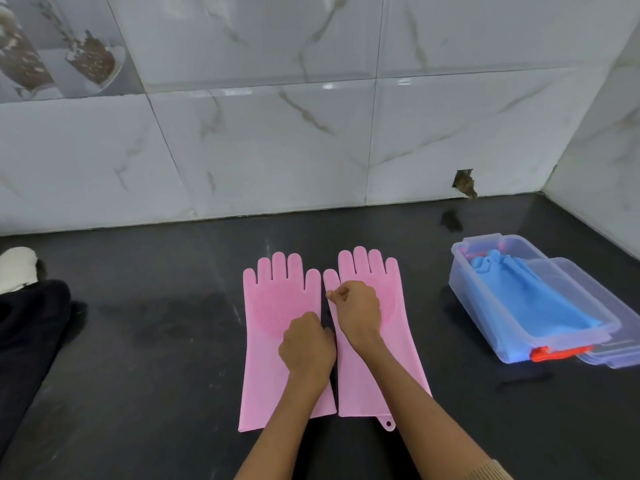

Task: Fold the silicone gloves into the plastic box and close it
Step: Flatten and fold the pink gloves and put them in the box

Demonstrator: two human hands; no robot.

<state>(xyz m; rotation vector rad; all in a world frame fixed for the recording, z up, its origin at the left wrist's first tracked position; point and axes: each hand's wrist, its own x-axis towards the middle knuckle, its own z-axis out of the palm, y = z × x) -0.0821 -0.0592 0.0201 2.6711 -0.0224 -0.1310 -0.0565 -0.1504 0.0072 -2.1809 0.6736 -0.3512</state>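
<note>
Two pink silicone gloves lie flat, side by side with fingers pointing away, on the black counter (156, 341). My left hand (306, 348) is closed at the inner edge of the left pink glove (266, 341), over its bristled palm. My right hand (356, 310) pinches the right pink glove (401, 327) at the base of its thumb. To the right stands the clear plastic box (460, 271), uncovered, with blue silicone gloves (530, 299) lying inside. Its clear lid (595, 289) rests against the box's right side. A red latch (554, 353) shows at the box's near end.
A marble-tiled wall runs along the back and meets a side wall behind the box. A small hole (465, 183) sits low in the back wall. At the far left lie a dark cloth (27, 334) and a white object (17, 268).
</note>
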